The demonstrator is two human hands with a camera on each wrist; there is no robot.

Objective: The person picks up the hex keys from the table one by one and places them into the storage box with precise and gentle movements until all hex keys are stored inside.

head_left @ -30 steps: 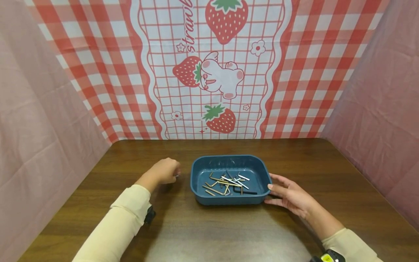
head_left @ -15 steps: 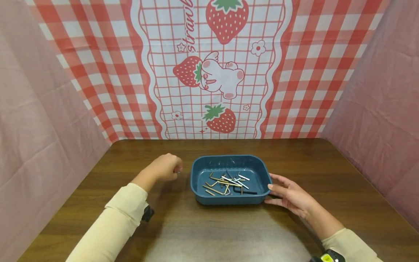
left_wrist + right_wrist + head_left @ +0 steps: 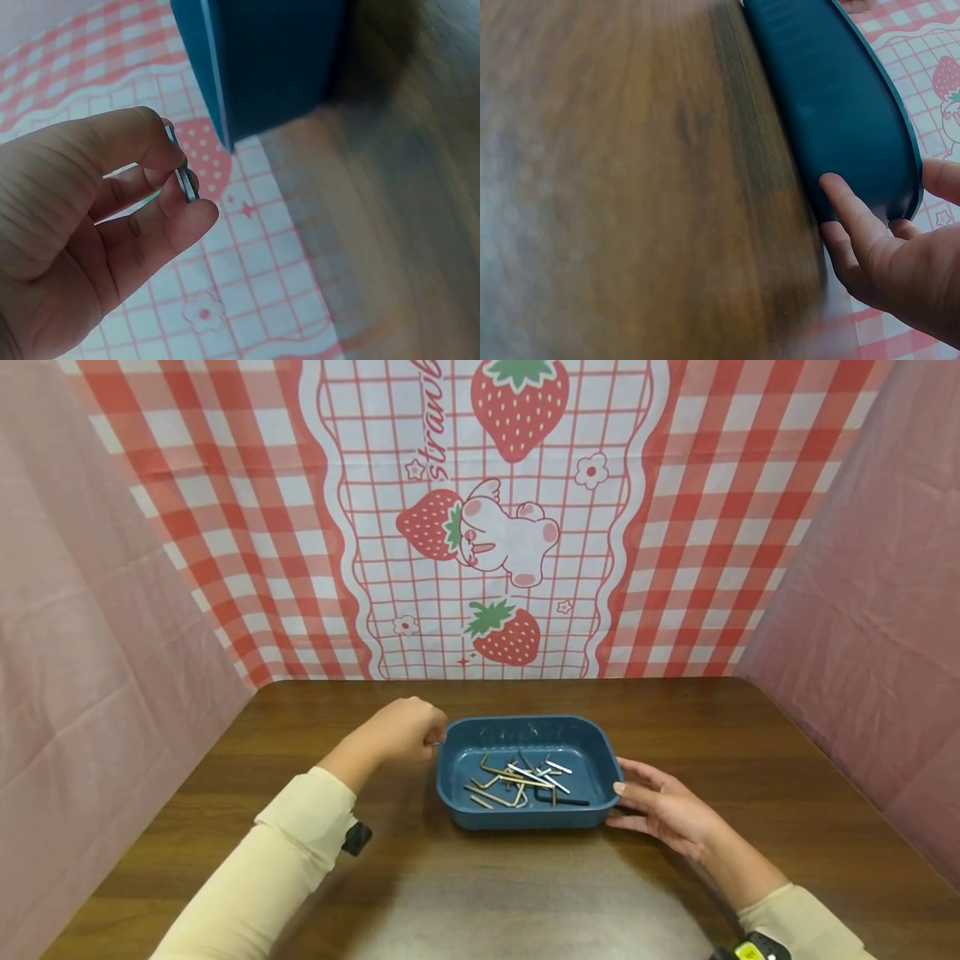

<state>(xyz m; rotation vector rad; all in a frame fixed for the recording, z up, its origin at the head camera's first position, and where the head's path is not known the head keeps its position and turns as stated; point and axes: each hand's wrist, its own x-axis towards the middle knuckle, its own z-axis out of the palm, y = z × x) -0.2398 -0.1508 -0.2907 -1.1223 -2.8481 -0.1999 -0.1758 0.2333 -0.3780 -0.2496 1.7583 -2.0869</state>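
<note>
A blue rectangular tray [image 3: 525,820] stands on the wooden table with several L-shaped hex keys [image 3: 517,781] lying loose inside, in gold, silver and black. My left hand [image 3: 408,731] is at the tray's left rim, back of the hand up. Between thumb and fingers it pinches a small silver hex key [image 3: 187,184], mostly covered by the fingers. At the tray's right end, my right hand [image 3: 667,810] touches the wall and rim with spread, fairly straight fingers. In the right wrist view, one fingertip [image 3: 832,184] presses the tray's side.
The brown table [image 3: 480,893] extends around the tray. A red-and-white checked strawberry cloth [image 3: 480,527] hangs behind its far edge. Pink cloth curtains [image 3: 97,610] flank both sides.
My left hand has moved right and slightly away from me, up to the tray's left rim, carrying the hex key. My right hand and the tray have stayed in place.
</note>
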